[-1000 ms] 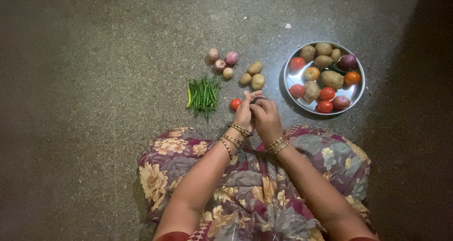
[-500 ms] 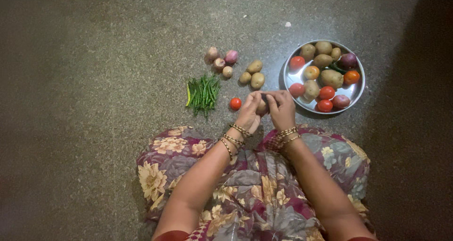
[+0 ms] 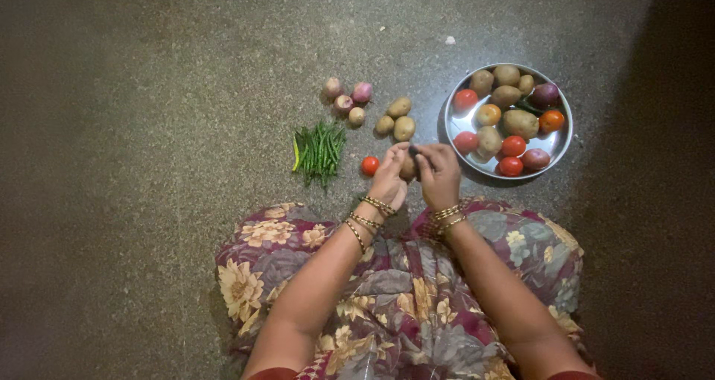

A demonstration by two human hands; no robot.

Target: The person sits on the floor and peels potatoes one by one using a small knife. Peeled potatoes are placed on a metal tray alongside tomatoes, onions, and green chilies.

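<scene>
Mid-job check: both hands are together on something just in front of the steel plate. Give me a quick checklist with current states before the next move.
1. Left hand and right hand both on the small brownish item, probably a potato: ok.
2. What it is exactly, and how firm the hold is: cannot tell, fingers cover most of it.
3. Steel plate flat on the floor, vegetables inside its rim: ok.
4. Lone tomato lies just left of the left hand, easy to knock: not ok.
5. Three potatoes, onions and green beans lie in separate groups, away from the hands: ok.

shiny metal bowl (image 3: 458, 119) on matt speckled stone floor (image 3: 149, 127)
</scene>
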